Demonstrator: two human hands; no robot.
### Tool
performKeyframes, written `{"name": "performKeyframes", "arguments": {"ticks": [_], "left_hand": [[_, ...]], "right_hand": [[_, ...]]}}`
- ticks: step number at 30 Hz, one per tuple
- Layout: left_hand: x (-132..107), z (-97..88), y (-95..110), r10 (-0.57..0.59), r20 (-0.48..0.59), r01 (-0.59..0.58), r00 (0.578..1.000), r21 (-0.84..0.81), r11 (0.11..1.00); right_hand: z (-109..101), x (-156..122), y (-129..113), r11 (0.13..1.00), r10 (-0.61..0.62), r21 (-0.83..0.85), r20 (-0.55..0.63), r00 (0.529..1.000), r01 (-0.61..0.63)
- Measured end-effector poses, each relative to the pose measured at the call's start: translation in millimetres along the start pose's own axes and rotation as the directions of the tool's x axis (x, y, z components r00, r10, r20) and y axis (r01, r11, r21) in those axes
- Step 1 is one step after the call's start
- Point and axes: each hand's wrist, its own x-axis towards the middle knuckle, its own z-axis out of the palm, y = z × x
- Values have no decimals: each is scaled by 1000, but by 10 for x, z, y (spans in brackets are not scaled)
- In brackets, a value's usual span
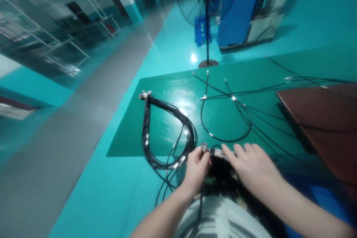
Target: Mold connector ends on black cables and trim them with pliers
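Observation:
My left hand (196, 165) is at the near edge of the green table, thumb and forefinger pinched on a small shiny metal fitting (204, 147). A black cable (200, 208) hangs down below that hand. Close by on the right is my right hand (249, 160), its forefinger against a pale, metallic-looking piece (219, 152); the other fingers bend over the edge and their tips are hidden. Left of my hands lies a looped bundle of black cables (192, 130) with silver end fittings (145, 95). Several loose cables (225, 140) with metal ends spread across the table ahead.
The green tabletop (164, 85) stretches ahead and to the right. A reddish-brown board (320, 115) lies on its right side. Beyond stand a pedestal fan (207, 26) and a blue machine (237, 18). Metal racks (69, 41) are at the far left, blurred.

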Motion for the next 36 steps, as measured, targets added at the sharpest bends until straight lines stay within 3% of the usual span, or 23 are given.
{"name": "performKeyframes", "arguments": {"ticks": [3, 7, 9, 12, 15, 17, 19, 21, 23, 26, 28, 30, 33, 36], "left_hand": [[22, 1, -4, 44, 6, -44, 999, 15, 999], [57, -3, -12, 49, 37, -50, 998, 23, 999], [71, -3, 1, 46, 50, -47, 998, 24, 999], [86, 1, 57, 23, 88, -20, 996, -41, 999], [101, -5, 139, -13, 154, 36, 988, -143, 989], [108, -16, 181, -23, 172, 54, 985, -177, 983], [110, -27, 205, -15, 166, 47, 986, -190, 981], [107, -34, 215, 2, 151, 27, 988, -193, 981], [102, -37, 221, 17, 146, 12, 989, -191, 982], [103, -51, 240, 24, 140, 0, 990, -169, 986], [110, -78, 259, 11, 130, 6, 992, -127, 992], [115, -117, 279, 52, 83, -50, 995, -22, 998], [101, -174, 316, 300, 1, -289, 954, 264, 920], [56, -186, 367, 434, 95, -424, 896, 473, 772]], "right_hand": [[19, 26, 40, 997, -13, 76, 66, 998, 8], [29, 82, 154, 953, -48, 303, 207, 977, -17], [26, 134, 230, 891, -87, 452, 253, 964, -38], [17, 260, 355, 732, -180, 680, 270, 946, -54], [-3, 412, 460, 616, -208, 779, 308, 929, -120], [-29, 488, 491, 731, -105, 669, 305, 947, -134], [-58, 529, 484, 883, 39, 451, 210, 977, -132], [-69, 542, 443, 908, 125, 384, 131, 983, -167], [-40, 542, 378, 805, 125, 567, 120, 985, -171], [76, 533, 242, 501, 69, 862, 50, 996, -78], [161, 524, 149, 343, 81, 938, 15, 997, -42], [212, 514, 83, 285, 115, 957, 27, 993, -59], [193, 502, 81, 306, 108, 948, 51, 993, -82], [76, 511, 183, 396, 25, 916, 63, 998, -68]]}}
